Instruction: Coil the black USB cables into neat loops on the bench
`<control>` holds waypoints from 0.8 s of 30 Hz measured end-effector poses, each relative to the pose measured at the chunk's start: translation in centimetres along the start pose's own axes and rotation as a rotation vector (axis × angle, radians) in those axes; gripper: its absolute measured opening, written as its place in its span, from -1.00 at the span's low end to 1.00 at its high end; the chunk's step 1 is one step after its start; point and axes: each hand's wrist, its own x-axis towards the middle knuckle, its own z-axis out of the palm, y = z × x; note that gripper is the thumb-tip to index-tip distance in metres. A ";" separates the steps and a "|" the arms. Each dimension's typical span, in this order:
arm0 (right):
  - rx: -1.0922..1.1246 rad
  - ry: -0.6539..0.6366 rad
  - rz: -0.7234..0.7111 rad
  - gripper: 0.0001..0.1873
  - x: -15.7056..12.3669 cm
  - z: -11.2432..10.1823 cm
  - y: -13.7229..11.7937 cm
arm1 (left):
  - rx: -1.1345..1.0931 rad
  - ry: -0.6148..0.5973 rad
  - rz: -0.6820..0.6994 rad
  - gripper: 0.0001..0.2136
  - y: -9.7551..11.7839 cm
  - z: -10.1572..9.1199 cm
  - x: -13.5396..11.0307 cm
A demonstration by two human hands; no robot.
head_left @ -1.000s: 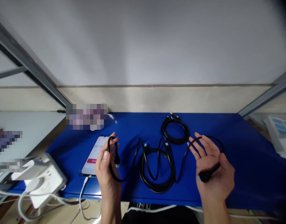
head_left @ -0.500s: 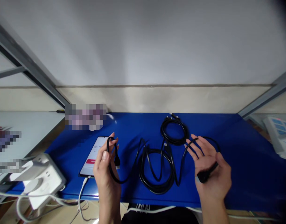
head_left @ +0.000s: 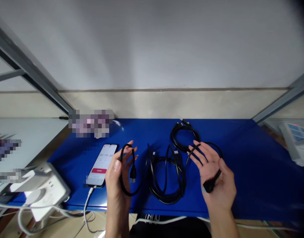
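Note:
A long black cable (head_left: 164, 178) lies in loose loops on the blue table top (head_left: 253, 165). My left hand (head_left: 119, 172) pinches a loop of it near one end, whose plug hangs beside my fingers. My right hand (head_left: 213, 175) is palm up with fingers spread; the cable passes over the fingers and my thumb presses the black plug at its other end against the palm. A second black cable (head_left: 184, 137), coiled, lies behind them near the wall.
A phone (head_left: 102, 163) with a lit timer screen lies left of my left hand, charging by a white wire. A white power strip (head_left: 40, 191) with white cords sits at the lower left. A white device (head_left: 297, 138) lies at the far right.
Both hands moved toward each other, the left to the right off the phone, the right to the left. The loose loops between them bunched closer together.

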 end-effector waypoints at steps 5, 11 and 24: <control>-0.161 -0.101 -0.021 -0.52 -0.2 -0.1 1.3 | 0.166 -0.046 -0.059 -0.60 -0.5 0.5 -0.3; -0.208 -0.161 -0.093 -0.52 -0.9 0.1 1.0 | 0.113 -0.076 0.003 -0.62 -0.5 1.1 -1.1; -0.409 -0.483 -0.050 -0.40 -2.5 0.7 2.8 | 0.190 -0.224 -0.017 -0.68 -2.5 3.4 -2.3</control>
